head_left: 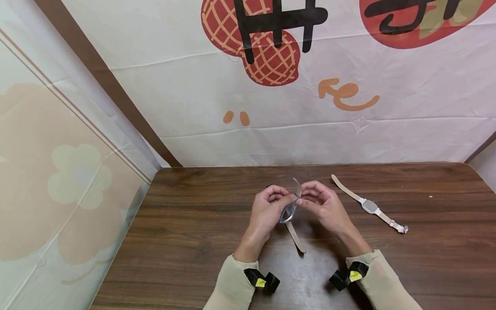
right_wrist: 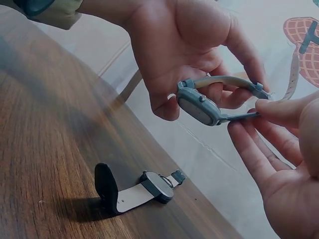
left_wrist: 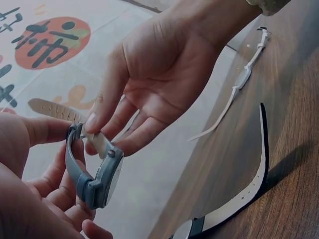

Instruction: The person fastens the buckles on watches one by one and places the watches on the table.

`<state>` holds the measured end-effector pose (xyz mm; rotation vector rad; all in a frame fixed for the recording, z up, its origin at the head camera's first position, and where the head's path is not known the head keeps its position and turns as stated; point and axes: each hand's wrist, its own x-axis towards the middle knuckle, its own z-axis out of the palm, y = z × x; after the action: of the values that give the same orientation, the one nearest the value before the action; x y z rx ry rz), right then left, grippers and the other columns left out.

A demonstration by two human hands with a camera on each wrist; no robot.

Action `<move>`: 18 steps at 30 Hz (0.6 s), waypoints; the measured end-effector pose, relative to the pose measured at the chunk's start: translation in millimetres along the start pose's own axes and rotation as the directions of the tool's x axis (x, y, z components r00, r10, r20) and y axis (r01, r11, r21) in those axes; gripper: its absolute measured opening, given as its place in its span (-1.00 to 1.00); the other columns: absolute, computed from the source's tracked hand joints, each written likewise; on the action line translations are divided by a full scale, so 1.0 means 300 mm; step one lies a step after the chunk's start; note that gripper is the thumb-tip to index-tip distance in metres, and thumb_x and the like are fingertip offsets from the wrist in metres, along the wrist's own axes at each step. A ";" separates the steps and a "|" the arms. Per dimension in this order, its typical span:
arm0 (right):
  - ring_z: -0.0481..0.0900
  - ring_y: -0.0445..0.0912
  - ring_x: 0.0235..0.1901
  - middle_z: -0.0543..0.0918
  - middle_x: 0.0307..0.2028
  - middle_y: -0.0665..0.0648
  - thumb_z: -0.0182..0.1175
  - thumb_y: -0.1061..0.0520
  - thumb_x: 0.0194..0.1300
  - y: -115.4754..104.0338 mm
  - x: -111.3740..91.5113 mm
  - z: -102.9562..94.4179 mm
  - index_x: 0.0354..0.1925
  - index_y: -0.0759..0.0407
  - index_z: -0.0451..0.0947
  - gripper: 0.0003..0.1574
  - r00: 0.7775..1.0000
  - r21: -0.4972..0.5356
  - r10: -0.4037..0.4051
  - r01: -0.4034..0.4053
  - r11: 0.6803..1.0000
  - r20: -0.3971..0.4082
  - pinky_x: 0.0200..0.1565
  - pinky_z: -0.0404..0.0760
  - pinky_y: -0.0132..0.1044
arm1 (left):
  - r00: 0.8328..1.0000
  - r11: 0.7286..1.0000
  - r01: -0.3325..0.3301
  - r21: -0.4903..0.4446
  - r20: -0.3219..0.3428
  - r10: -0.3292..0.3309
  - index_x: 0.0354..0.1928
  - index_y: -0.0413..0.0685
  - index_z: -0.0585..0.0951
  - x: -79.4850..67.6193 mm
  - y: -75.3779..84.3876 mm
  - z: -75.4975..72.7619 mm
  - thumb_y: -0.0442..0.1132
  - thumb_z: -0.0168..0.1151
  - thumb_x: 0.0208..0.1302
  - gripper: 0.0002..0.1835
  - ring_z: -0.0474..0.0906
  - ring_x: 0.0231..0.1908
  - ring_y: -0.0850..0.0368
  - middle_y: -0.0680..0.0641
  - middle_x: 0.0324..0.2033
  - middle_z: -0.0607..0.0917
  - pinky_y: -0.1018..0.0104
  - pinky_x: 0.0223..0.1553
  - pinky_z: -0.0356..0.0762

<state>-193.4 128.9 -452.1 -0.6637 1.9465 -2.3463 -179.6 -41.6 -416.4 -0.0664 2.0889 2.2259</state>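
Note:
A grey-blue wristwatch [left_wrist: 105, 177] is held up above the table between both hands, its strap bent into a loop. My left hand [head_left: 267, 211] pinches the strap near the buckle, with the case hanging below the fingers. From the other side, my right hand [head_left: 329, 213] pinches the strap between thumb and fingers. The free strap tip [left_wrist: 47, 108], pale inside with a row of holes, sticks out past the buckle. Beneath the hands, a black watch [right_wrist: 158, 186] with a pale strap lining lies on the table, partly hidden by the left hand in the head view.
A white watch [head_left: 370, 206] lies stretched out on the wooden table [head_left: 186, 241], right of the right hand. Behind the table's back edge hangs a printed white cloth [head_left: 186, 94]. Dark wrist cameras sit on both sleeves.

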 end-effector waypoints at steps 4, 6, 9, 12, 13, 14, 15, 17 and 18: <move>0.70 -0.20 -0.22 0.72 -0.23 -0.04 0.21 0.52 0.21 0.004 -0.001 -0.001 -0.04 0.22 0.53 -0.60 1.000 -0.020 -0.004 0.004 1.000 0.005 -0.10 0.69 -0.31 | 1.000 1.000 -0.003 0.005 -0.010 0.003 -0.33 -0.24 0.59 -0.001 -0.003 0.004 -0.34 0.41 0.12 -0.83 0.51 -0.54 0.23 0.08 -0.56 0.61 0.45 -0.48 0.47; 0.70 -0.20 -0.24 0.72 -0.23 -0.05 0.23 0.51 0.21 0.002 -0.001 0.000 -0.03 0.31 0.52 -0.64 1.000 -0.058 -0.006 0.006 0.998 0.000 -0.12 0.70 -0.31 | 1.000 1.000 -0.005 0.008 -0.015 0.005 -0.34 -0.23 0.59 0.000 -0.003 0.005 -0.33 0.41 0.12 -0.83 0.50 -0.55 0.22 0.08 -0.57 0.60 0.45 -0.50 0.47; 0.70 -0.20 -0.26 0.72 -0.23 -0.06 0.25 0.48 0.21 -0.001 -0.002 0.001 0.00 0.52 0.45 -0.63 1.000 -0.106 -0.009 0.009 0.994 -0.002 -0.15 0.70 -0.31 | 1.000 1.000 -0.005 0.008 -0.023 0.005 -0.35 -0.23 0.58 0.000 -0.004 0.006 -0.33 0.40 0.12 -0.84 0.48 -0.56 0.22 0.08 -0.58 0.59 0.45 -0.51 0.46; 0.69 -0.20 -0.26 0.71 -0.23 -0.07 0.25 0.48 0.21 0.000 -0.003 0.000 0.02 0.61 0.39 -0.58 1.000 -0.117 -0.010 0.011 0.993 0.003 -0.16 0.70 -0.32 | 0.999 1.000 -0.009 0.006 -0.032 0.009 -0.37 -0.23 0.58 0.000 -0.006 0.007 -0.34 0.40 0.11 -0.84 0.47 -0.57 0.23 0.08 -0.59 0.57 0.45 -0.52 0.44; 0.69 -0.20 -0.26 0.71 -0.22 -0.07 0.25 0.48 0.21 0.000 -0.003 0.000 0.02 0.61 0.40 -0.58 1.000 -0.118 -0.011 0.012 0.993 0.005 -0.16 0.70 -0.32 | 0.999 1.000 -0.011 0.004 -0.034 0.011 -0.37 -0.23 0.57 0.000 -0.007 0.008 -0.34 0.40 0.11 -0.84 0.46 -0.57 0.23 0.08 -0.59 0.57 0.46 -0.52 0.44; 0.69 -0.20 -0.26 0.70 -0.22 -0.07 0.25 0.49 0.21 0.001 -0.003 0.000 0.02 0.60 0.40 -0.58 1.000 -0.118 -0.012 0.013 0.993 0.007 -0.15 0.70 -0.32 | 0.999 1.000 -0.013 0.004 -0.036 0.013 -0.38 -0.23 0.57 -0.001 -0.008 0.009 -0.34 0.40 0.11 -0.84 0.45 -0.57 0.24 0.08 -0.59 0.57 0.46 -0.53 0.43; 0.69 -0.20 -0.26 0.70 -0.22 -0.06 0.25 0.49 0.21 0.002 -0.004 -0.001 0.01 0.58 0.41 -0.59 1.000 -0.119 -0.013 0.014 0.993 0.008 -0.15 0.70 -0.32 | 0.999 1.000 -0.015 0.003 -0.038 0.015 -0.39 -0.22 0.57 -0.001 -0.008 0.010 -0.35 0.40 0.10 -0.84 0.45 -0.57 0.24 0.08 -0.60 0.56 0.46 -0.53 0.42; 0.69 -0.20 -0.26 0.70 -0.22 -0.06 0.25 0.49 0.21 0.002 -0.004 -0.001 0.01 0.55 0.43 -0.61 1.000 -0.120 -0.012 0.013 0.993 0.008 -0.15 0.69 -0.32 | 0.999 1.000 -0.019 0.000 -0.040 0.019 -0.40 -0.21 0.56 -0.001 -0.010 0.011 -0.35 0.40 0.10 -0.84 0.44 -0.57 0.25 0.09 -0.60 0.56 0.46 -0.53 0.41; 0.69 -0.20 -0.27 0.70 -0.22 -0.06 0.25 0.49 0.21 0.002 -0.004 -0.001 0.01 0.54 0.44 -0.61 1.000 -0.121 -0.012 0.013 0.993 0.008 -0.15 0.69 -0.32 | 0.999 1.000 -0.020 -0.002 -0.040 0.020 -0.40 -0.20 0.56 -0.001 -0.009 0.012 -0.35 0.39 0.10 -0.85 0.44 -0.57 0.25 0.09 -0.60 0.56 0.46 -0.53 0.41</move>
<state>-192.4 129.4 -453.2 -0.6911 2.1019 -2.2432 -178.9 -37.9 -419.0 -0.0910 2.1163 2.2568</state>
